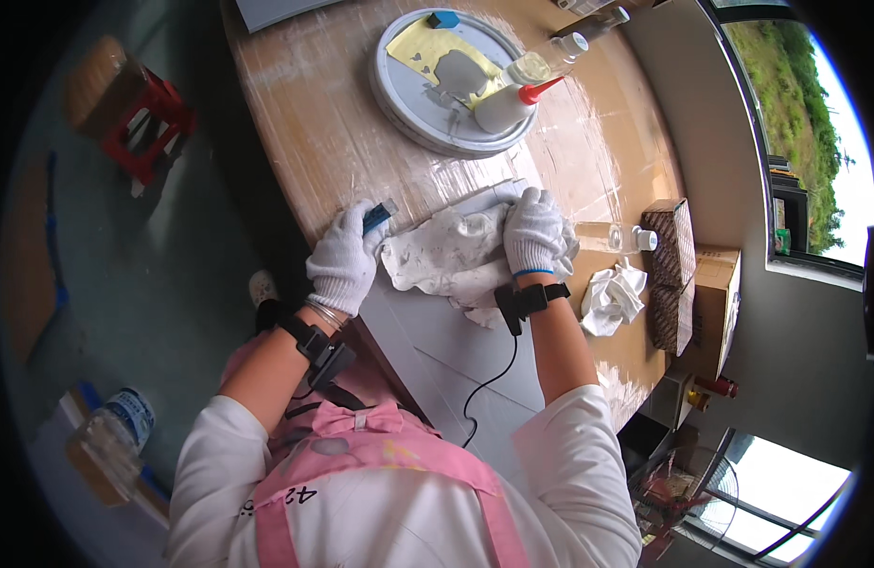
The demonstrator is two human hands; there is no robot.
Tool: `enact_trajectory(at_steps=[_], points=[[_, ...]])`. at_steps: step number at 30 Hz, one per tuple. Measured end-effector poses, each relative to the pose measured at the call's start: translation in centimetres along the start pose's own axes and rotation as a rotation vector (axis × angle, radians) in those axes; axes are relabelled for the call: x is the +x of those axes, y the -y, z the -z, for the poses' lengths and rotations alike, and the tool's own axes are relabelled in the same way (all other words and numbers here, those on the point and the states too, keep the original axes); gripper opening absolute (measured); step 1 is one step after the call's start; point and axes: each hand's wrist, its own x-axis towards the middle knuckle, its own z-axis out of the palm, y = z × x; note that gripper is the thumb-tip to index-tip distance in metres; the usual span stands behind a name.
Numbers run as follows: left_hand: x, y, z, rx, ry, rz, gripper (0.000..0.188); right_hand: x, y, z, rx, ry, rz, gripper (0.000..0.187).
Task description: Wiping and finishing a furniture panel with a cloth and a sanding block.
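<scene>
My left hand, in a white knit glove, is closed around a small dark-blue block with a pale end. It hovers at the left edge of a stained white cloth. My right hand, gloved the same way, has its fingers curled on the right part of that cloth and grips it. Under the cloth lies a flat grey panel, which reaches back toward my apron. Fingertips of the right hand are partly hidden in the folds.
Beyond the cloth stands a round grey lid bearing yellow paper, a blue block and a white bottle with a red nozzle. A clear bottle lies right, near a crumpled white cloth and boxes. A red stool stands left.
</scene>
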Motion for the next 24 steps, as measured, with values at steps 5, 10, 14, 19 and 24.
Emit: enact_trajectory(at_steps=[5, 10, 14, 19, 24], points=[[0.2, 0.0, -0.1, 0.003, -0.026, 0.01, 0.036, -8.1, -11.8, 2.7, -0.031, -0.21, 0.012, 0.014], [0.1, 0.1, -0.3, 0.021, -0.044, -0.04, 0.035, -13.6, -26.4, 8.1, -0.299, -0.387, -0.309, 0.016], [-0.1, 0.0, -0.2, 0.036, -0.079, -0.083, 0.036, -15.7, -32.7, 10.6, -0.582, -0.128, -0.655, 0.023], [0.0, -0.3, -0.3, 0.042, -0.108, -0.119, 0.037, -14.6, -30.5, 8.8, -0.43, -0.249, -0.491, 0.035], [0.0, 0.4, 0.7, -0.015, -0.052, -0.101, 0.037, -12.3, -16.7, 6.5, 0.683, -0.003, -0.305, 0.028]])
